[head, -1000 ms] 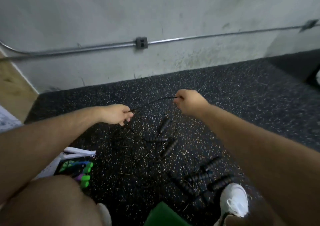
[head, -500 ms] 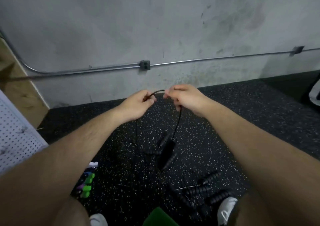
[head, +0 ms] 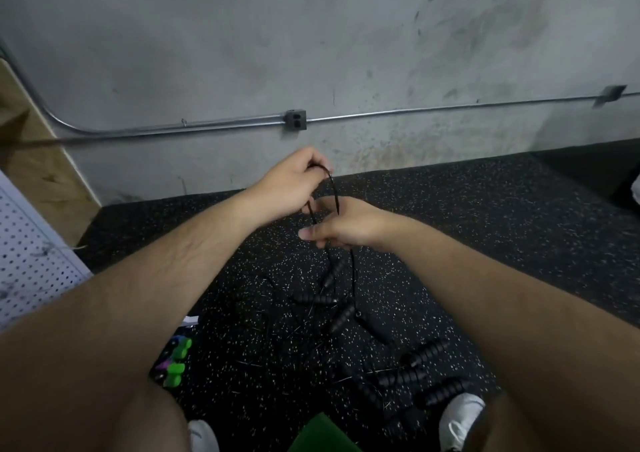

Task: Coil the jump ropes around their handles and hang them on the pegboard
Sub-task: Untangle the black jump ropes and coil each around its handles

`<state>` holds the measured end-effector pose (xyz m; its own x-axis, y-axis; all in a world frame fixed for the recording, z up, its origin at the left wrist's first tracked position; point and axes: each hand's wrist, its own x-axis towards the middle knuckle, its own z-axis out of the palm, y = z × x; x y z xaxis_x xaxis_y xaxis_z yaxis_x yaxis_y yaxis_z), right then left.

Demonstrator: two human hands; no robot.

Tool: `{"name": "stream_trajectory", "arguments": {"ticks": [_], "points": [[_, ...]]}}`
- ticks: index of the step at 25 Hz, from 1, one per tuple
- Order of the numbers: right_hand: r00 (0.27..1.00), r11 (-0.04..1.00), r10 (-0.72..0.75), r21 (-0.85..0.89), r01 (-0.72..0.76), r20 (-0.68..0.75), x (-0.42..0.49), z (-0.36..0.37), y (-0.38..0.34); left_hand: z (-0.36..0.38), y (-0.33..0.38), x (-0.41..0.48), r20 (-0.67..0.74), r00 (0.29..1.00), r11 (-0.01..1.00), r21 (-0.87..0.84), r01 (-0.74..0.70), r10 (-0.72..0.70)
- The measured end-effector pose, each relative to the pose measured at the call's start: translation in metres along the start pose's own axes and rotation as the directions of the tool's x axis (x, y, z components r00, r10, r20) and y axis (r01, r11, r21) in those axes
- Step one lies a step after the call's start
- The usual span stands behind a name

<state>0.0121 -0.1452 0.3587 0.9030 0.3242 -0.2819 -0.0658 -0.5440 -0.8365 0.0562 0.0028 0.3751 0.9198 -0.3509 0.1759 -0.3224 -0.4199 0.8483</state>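
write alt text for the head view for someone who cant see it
Two bare hands hold a black jump rope: the left hand pinches its loop, the right hand grips it just below. Ridged black handles lie on the speckled floor; a white pegboard shows at left.

Dim, flat indoor light, soft overall focus, wide-angle bending at the edges, faint shadows

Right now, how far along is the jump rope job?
Done: nothing that shows; the visible pegboard corner has nothing hung on it. In hand: the left hand and right hand hold one thin black rope, looped between them, not yet coiled. Left: wrapping it, then the other ribbed handles lying loose on the floor, and hanging them all.
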Motion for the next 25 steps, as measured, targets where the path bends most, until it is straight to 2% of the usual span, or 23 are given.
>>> {"name": "stream_trajectory", "arguments": {"ticks": [2, 4, 6, 7, 8, 10, 11, 12, 13, 17, 20, 22, 24, 25], "points": [[0.999, 1.0, -0.002, 0.027, 0.004, -0.05, 0.01, 0.009, 0.002, -0.001, 0.005, 0.003, -0.051, 0.997, 0.994, -0.088, -0.065, 0.061], [0.987, 0.999, -0.037, -0.038, 0.032, -0.158, 0.012, 0.004, 0.0, -0.005, 0.0, 0.005, -0.088, 0.994, 0.981, -0.175, -0.081, 0.066], [0.958, 0.996, -0.09, -0.018, 0.089, -0.273, 0.009, -0.008, -0.006, -0.01, -0.013, 0.006, -0.043, 0.999, 0.965, -0.264, 0.004, -0.016], [0.941, 0.99, -0.118, 0.037, 0.137, -0.317, 0.007, -0.014, -0.01, -0.01, -0.024, 0.005, 0.046, 0.997, 0.961, -0.268, 0.072, -0.062], [0.926, 0.975, -0.143, 0.11, 0.193, -0.35, 0.004, -0.02, -0.014, -0.007, -0.035, 0.001, 0.173, 0.98, 0.968, -0.209, 0.137, -0.101], [0.896, 0.929, -0.183, 0.227, 0.292, -0.406, 0.002, -0.029, -0.021, 0.003, -0.057, -0.009, 0.411, 0.889, 0.979, 0.124, 0.164, -0.201], [0.881, 0.908, -0.199, 0.256, 0.33, -0.43, 0.002, -0.031, -0.023, 0.007, -0.068, -0.012, 0.474, 0.84, 0.951, 0.273, 0.144, -0.263], [0.869, 0.891, -0.208, 0.28, 0.358, -0.449, 0.003, -0.033, -0.024, 0.011, -0.074, -0.014, 0.495, 0.813, 0.926, 0.352, 0.136, -0.308], [0.861, 0.878, -0.205, 0.3, 0.372, -0.466, 0.004, -0.034, -0.023, 0.012, -0.078, -0.014, 0.492, 0.806, 0.922, 0.353, 0.16, -0.328], [0.841, 0.902, -0.132, 0.288, 0.322, -0.524, 0.01, -0.04, -0.01, 0.006, -0.068, -0.007, 0.414, 0.854, 0.949, 0.145, 0.279, -0.315], [0.834, 0.95, -0.008, 0.255, 0.178, -0.552, 0.016, -0.046, 0.004, 0.001, -0.055, -0.004, 0.275, 0.92, 0.942, -0.11, 0.318, -0.279], [0.902, 0.99, 0.018, 0.134, 0.045, -0.431, 0.014, -0.042, 0.011, -0.003, -0.045, 0.001, 0.14, 0.957, 0.905, -0.314, 0.287, -0.255], [0.981, 0.999, 0.036, 0.011, -0.034, -0.189, 0.01, -0.027, 0.015, -0.007, -0.031, 0.007, 0.029, 0.974, 0.851, -0.481, 0.212, -0.226], [0.993, 0.998, 0.045, -0.028, -0.049, -0.105, 0.01, -0.018, 0.017, -0.009, -0.024, 0.01, -0.012, 0.977, 0.826, -0.536, 0.173, -0.213]]}}
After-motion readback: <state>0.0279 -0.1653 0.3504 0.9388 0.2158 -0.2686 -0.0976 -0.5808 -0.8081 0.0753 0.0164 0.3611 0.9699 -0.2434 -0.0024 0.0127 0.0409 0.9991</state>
